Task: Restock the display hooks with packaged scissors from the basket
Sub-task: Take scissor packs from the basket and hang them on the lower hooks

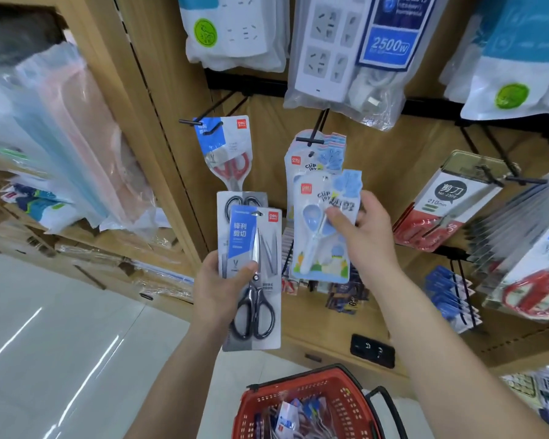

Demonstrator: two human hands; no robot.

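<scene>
My left hand (217,289) grips a stack of carded black-handled scissors (254,280), held upright below a hook (200,123) that carries one pack of red-handled scissors (230,156). My right hand (358,229) holds a pack of blue children's scissors (317,245) just below and in front of the middle hook (313,139), where several matching packs hang. The red basket (298,391) stands on the floor under my arms with more packs inside.
Power strips in bags (346,52) hang on the row above. To the right hang red-handled scissors packs (447,204) and more carded packs (520,248). A wooden shelf post (159,137) with bagged goods stands left. Small blue packs (450,299) hang lower right.
</scene>
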